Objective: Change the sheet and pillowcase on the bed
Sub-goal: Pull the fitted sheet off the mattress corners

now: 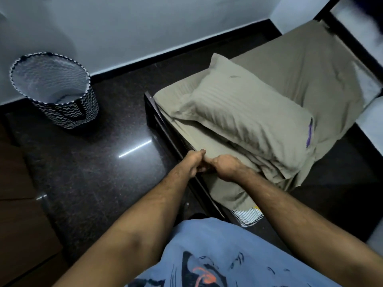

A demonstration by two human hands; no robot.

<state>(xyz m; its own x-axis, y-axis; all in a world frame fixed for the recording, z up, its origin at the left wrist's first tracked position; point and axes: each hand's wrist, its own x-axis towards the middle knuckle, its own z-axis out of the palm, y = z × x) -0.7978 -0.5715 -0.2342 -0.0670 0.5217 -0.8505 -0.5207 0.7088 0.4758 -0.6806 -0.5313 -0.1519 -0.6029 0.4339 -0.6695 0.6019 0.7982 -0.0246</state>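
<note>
Head view: fingers of both hands partly hidden; left hand (193, 162) and right hand (224, 167) gripped the sheet (207, 146) at bed edge. Pillow (248, 112) on top. Basket (56, 90) contents unclear.

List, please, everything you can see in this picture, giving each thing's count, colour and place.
pillow: one, olive-beige case, lying on the bed's near end
sheet: one, olive-beige, spread over the bed, bunched at the near edge
bed frame: one, dark, along the bed's left side
striped cloth: one, white with dark stripes, showing under the sheet's near corner
laundry basket: one, black and white zigzag, on the floor by the wall, left
floor: dark, glossy
wall: pale, with dark skirting
shirt: one, blue, printed, bottom centre
left hand: gripping the sheet's edge at the frame
right hand: gripping the sheet beside it
</note>
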